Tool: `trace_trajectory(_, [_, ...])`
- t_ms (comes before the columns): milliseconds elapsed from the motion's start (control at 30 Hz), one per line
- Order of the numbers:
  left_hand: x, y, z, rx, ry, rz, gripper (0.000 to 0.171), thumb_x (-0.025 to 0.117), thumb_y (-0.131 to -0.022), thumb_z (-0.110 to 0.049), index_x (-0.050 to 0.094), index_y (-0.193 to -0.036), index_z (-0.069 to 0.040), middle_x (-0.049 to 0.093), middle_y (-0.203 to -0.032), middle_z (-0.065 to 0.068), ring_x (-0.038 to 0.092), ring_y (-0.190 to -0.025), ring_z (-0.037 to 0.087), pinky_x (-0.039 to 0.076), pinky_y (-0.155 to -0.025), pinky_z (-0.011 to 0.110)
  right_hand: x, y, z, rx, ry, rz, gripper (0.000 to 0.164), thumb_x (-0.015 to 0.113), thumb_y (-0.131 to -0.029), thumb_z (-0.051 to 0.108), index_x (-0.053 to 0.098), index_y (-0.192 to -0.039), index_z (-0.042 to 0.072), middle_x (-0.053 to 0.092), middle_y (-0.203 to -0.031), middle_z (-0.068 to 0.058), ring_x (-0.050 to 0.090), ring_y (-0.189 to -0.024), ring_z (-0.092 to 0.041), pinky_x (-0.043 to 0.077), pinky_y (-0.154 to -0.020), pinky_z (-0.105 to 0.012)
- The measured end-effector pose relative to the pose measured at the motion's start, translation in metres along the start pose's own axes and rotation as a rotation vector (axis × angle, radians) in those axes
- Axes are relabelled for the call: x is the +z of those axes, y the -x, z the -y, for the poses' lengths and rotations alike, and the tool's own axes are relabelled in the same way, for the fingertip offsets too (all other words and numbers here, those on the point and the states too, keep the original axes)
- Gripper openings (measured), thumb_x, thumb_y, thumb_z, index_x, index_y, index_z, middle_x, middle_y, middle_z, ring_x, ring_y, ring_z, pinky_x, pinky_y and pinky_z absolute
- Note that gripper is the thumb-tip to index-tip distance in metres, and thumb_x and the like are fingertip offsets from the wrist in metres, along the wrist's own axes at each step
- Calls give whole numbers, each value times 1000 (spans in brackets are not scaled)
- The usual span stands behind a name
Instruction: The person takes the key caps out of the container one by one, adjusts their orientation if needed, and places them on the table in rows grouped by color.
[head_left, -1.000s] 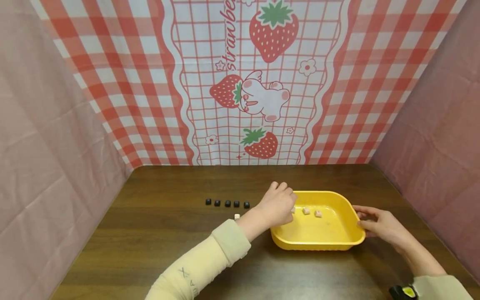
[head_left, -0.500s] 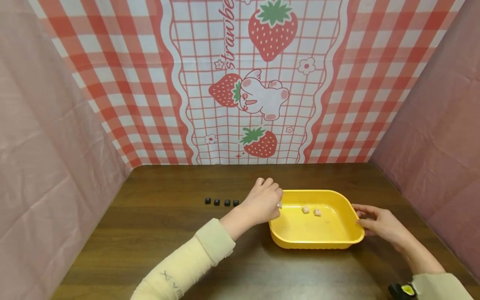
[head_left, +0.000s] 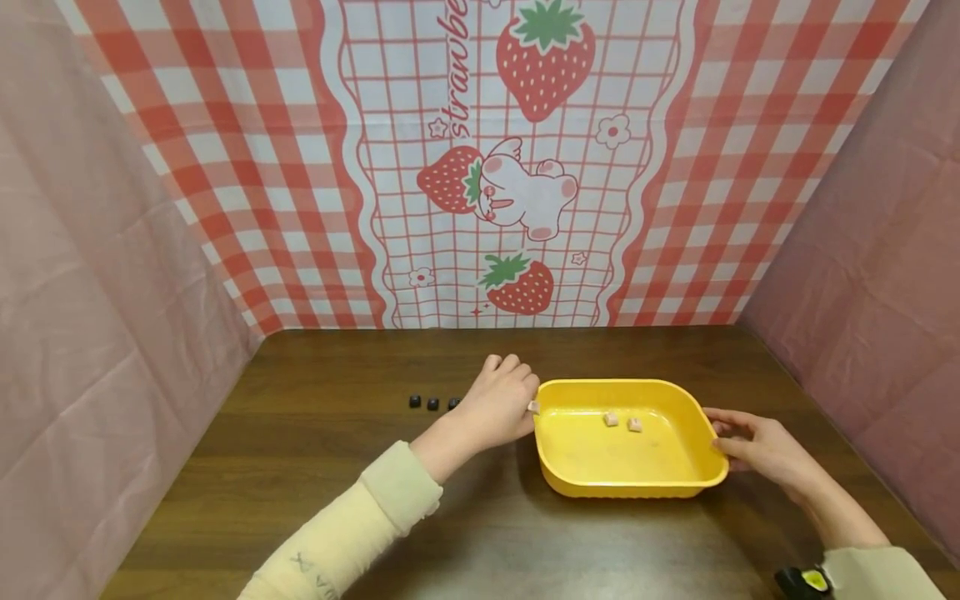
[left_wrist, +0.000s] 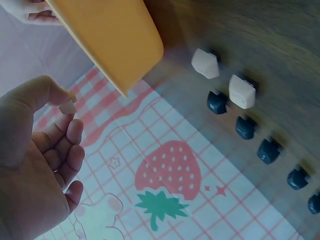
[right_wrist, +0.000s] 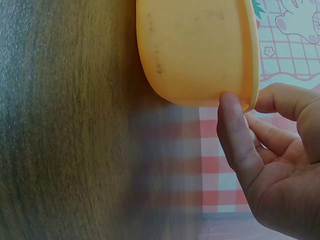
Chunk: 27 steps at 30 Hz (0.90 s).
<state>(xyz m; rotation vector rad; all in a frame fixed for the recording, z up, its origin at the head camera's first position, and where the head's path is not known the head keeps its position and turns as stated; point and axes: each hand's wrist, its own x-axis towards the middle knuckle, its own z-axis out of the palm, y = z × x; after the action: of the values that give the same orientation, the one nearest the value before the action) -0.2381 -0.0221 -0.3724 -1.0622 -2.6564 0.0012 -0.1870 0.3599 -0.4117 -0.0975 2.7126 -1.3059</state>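
Observation:
My left hand [head_left: 495, 404] pinches a beige keycap [left_wrist: 67, 107] between thumb and index finger, just outside the left rim of a yellow plastic tray [head_left: 633, 485]. Inside that tray lie two more beige keycaps, one [head_left: 611, 419] left of the other [head_left: 634, 425]. My right hand [head_left: 765, 450] holds the tray's right end, thumb and fingers pinching the rim. In the left wrist view, several black keycaps [left_wrist: 269, 150] form a row on the table, with two beige keycaps [left_wrist: 243, 91] alongside near one end. My left hand and forearm hide part of this row in the head view.
Everything rests on a dark wood table [head_left: 300, 467]. A strawberry-print checked cloth [head_left: 517, 167] hangs along its back edge. Pink cloths [head_left: 112, 292] stand at both sides. A dark band with a yellow-green part [head_left: 813, 581] is near my right sleeve.
My left hand has lifted a beige keycap out of the tray and carried it left past the rim. Fewer black keycaps show behind the arm. My right hand stays on the tray.

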Motion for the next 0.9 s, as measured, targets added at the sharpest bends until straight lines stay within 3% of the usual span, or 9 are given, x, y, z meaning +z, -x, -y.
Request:
trace_trajectory(700, [16,35,37,-75,55,-57,16,67,-73,-23,51,-77,-19,49,-78,-8,42,-82,15,29,-79,35,1,-1,0,-5,-32,0,57,62,-88,11,39,-136,-11,52,-108,-21,58,-78,-6,55,-65,-31])
trace_trajectory(900, [24,46,48,-100,63,-39,16,66,-71,-21,52,-78,-19,49,-78,-8,42,-82,15,29,-80,36,1,0,-1,4,-30,1,57,62,-88,12,39,-136,-11,52,-109,-21,58,-78,-6,55,-65,-31])
